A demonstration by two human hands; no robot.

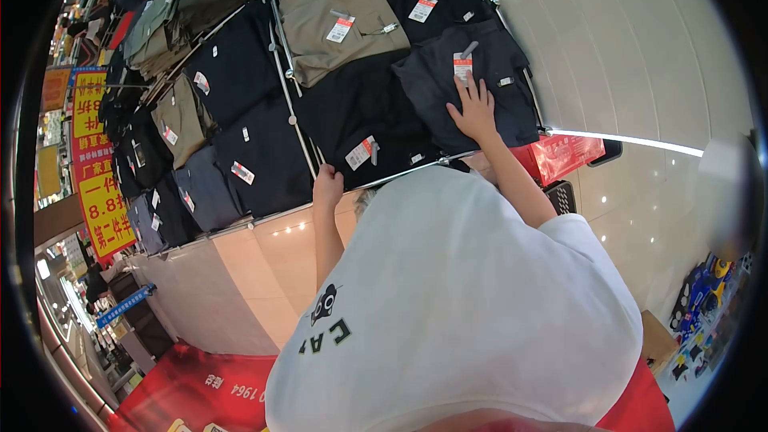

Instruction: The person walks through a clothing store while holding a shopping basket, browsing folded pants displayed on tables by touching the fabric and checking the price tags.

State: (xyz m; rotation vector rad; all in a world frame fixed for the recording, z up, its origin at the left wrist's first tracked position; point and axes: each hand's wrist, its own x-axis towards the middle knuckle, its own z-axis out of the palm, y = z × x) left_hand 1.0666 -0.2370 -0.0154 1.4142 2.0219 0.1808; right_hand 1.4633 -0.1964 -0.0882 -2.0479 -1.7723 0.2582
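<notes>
Folded black trousers with a red-and-white price tag lie on a metal display rack in front of me. My left hand is closed at their near left corner, beside the rack's rail; its fingertips are partly hidden. To the right are folded dark grey trousers. My right hand rests flat on them, fingers spread, the fingertips just at the lower end of a price tag. A grey security tag is fixed above that price tag.
Khaki trousers and more dark pairs fill the rack behind and to the left. A bright light strip runs along the right. Below my right arm is a red bag by a black basket. Yellow signs hang far left.
</notes>
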